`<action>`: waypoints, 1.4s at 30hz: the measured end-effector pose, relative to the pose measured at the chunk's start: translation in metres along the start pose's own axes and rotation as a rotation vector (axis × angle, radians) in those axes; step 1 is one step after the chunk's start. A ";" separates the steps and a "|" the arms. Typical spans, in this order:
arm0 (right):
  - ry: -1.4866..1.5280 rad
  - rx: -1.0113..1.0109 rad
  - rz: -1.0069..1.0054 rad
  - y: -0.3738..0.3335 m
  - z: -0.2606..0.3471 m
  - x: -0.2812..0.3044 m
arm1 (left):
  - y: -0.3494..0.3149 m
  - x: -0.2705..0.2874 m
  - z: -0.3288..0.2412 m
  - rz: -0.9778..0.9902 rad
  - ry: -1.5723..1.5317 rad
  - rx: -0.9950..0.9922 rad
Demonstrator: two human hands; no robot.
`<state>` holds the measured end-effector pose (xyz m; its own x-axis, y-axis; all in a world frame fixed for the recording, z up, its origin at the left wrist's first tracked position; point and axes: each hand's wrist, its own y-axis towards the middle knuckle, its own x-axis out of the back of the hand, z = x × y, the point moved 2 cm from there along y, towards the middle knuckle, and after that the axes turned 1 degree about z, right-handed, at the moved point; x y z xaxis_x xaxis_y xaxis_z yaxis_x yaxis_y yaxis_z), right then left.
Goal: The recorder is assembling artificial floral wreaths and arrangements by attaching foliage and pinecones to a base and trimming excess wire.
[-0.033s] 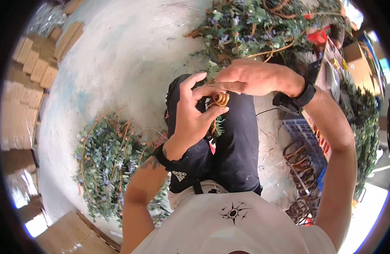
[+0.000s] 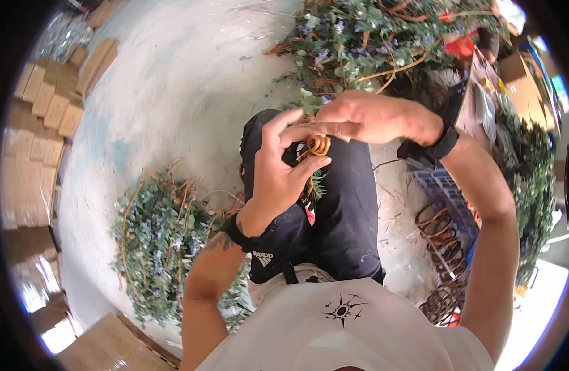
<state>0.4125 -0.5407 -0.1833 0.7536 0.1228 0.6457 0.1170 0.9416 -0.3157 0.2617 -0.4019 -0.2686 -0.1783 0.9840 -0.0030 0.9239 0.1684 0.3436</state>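
Over my lap, my left hand [image 2: 278,161] curls around a small tight coil of brown, vine-like stem [image 2: 319,145], with the thumb below it and the fingers above. My right hand [image 2: 377,117] reaches in from the right, its fingertips pressed together at the coil's upper side against the left fingers. What the right fingertips pinch is hidden. A green leafy sprig [image 2: 318,185] hangs just under the coil between my knees; whether it joins the coil cannot be seen.
Leafy garlands with blue flowers [image 2: 157,241] lie on the floor at left, and a larger heap [image 2: 358,43] lies ahead. Right of my legs are a blue crate [image 2: 439,185] and brown coiled pieces [image 2: 442,241]. Cardboard boxes [image 2: 34,148] are stacked at far left.
The picture has shifted very slightly. Both hands stay in nearly the same pose, and the coil sits a touch further left.
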 end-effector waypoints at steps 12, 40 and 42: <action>-0.089 0.031 -0.807 -0.023 -0.018 -0.117 | 0.013 0.008 -0.017 0.226 0.324 0.071; 0.406 -0.119 -0.733 -0.015 -0.033 -0.174 | 0.047 -0.453 0.066 1.026 0.860 -0.160; 0.391 -0.181 -0.660 -0.021 -0.030 -0.161 | 0.058 -0.447 0.064 0.931 0.817 -0.094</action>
<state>0.3080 -0.5898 -0.3019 0.6606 -0.5949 0.4580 0.6977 0.7117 -0.0819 0.4168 -0.8277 -0.3073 0.3422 0.3968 0.8517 0.7903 -0.6118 -0.0325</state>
